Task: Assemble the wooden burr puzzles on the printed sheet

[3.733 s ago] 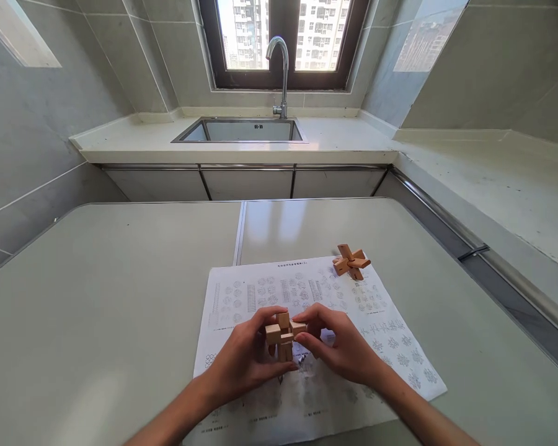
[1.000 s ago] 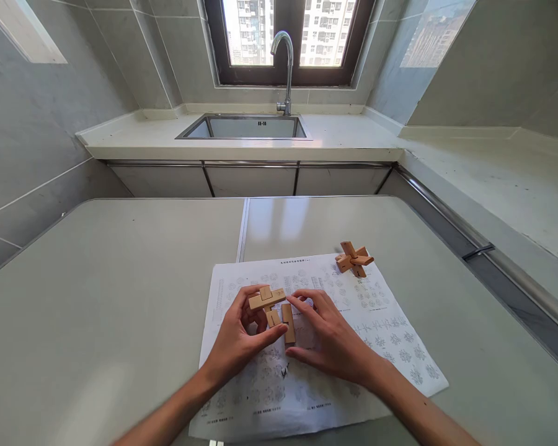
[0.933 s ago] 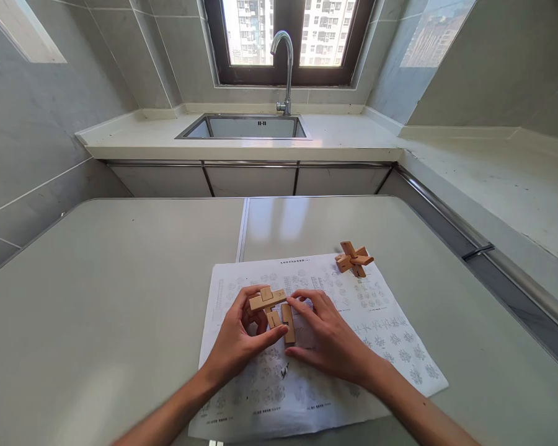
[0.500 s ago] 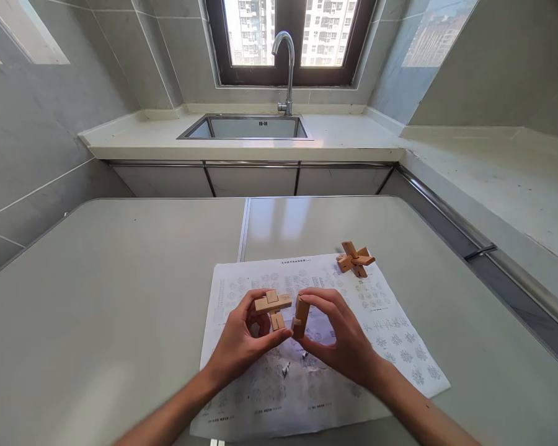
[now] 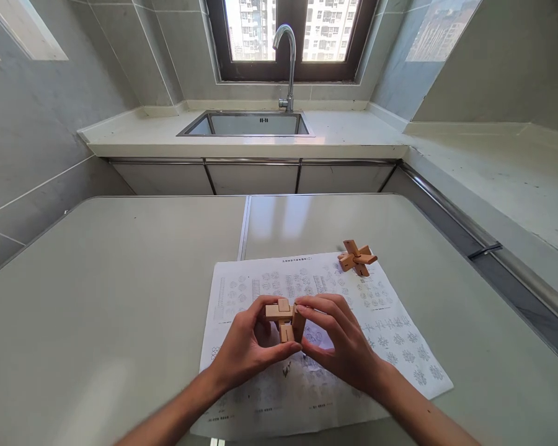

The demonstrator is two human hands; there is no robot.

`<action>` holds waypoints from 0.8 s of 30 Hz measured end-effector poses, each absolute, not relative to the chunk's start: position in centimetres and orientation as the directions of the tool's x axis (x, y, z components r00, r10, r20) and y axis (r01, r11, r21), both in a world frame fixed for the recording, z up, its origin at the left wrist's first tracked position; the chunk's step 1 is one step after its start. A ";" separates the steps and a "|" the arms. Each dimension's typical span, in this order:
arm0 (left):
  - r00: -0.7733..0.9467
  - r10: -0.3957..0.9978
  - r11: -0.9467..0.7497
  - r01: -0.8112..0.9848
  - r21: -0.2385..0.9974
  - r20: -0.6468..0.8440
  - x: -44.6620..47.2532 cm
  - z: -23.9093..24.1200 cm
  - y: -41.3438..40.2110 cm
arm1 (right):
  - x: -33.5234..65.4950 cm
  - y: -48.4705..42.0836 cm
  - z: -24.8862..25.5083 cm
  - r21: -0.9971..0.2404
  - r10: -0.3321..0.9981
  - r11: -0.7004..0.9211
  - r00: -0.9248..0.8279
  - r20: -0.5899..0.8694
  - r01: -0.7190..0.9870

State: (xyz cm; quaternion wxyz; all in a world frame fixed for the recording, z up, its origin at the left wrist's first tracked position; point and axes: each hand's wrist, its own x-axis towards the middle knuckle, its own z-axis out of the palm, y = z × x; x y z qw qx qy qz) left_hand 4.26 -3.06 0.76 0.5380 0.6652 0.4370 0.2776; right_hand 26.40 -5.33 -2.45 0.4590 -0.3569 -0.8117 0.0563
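My left hand (image 5: 244,350) grips a small cluster of interlocked wooden puzzle pieces (image 5: 279,317) just above the printed instruction sheet (image 5: 376,334). My right hand (image 5: 344,344) pinches a single wooden bar (image 5: 299,322) upright and presses it against the right side of that cluster. Both hands meet over the middle of the sheet. A second, fully assembled wooden cross puzzle (image 5: 357,257) lies untouched on the sheet's far right corner.
The sheet lies on a pale grey table (image 5: 111,291) with a seam down its middle. Beyond it runs a counter with a steel sink (image 5: 244,124) and tap (image 5: 286,59) under a window. A counter ledge (image 5: 488,186) runs along the right.
My right hand lifted the loose wooden bar off the sheet and brought it against the cluster in my left hand. The hands drew together and slightly nearer to me.
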 end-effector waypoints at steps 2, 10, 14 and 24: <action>0.473 0.876 -0.047 0.273 0.961 -0.092 4.2 0.8 -3.0 | 26.4 -5.4 -2.5 -0.416 0.634 0.736 -0.329 0.700 0.534; 0.479 0.873 -0.045 0.262 0.964 -0.089 4.2 1.0 -2.9 | 26.3 -5.6 -2.5 -0.401 0.631 0.730 -0.320 0.707 0.554; 0.478 0.873 -0.037 0.260 0.965 -0.095 4.1 1.0 -2.9 | 26.1 -5.7 -2.3 -0.405 0.638 0.721 -0.311 0.704 0.562; 0.448 0.886 -0.007 0.271 0.963 -0.119 4.3 0.9 -3.0 | 25.5 -5.9 -2.2 -0.467 0.679 0.677 -0.237 0.695 0.570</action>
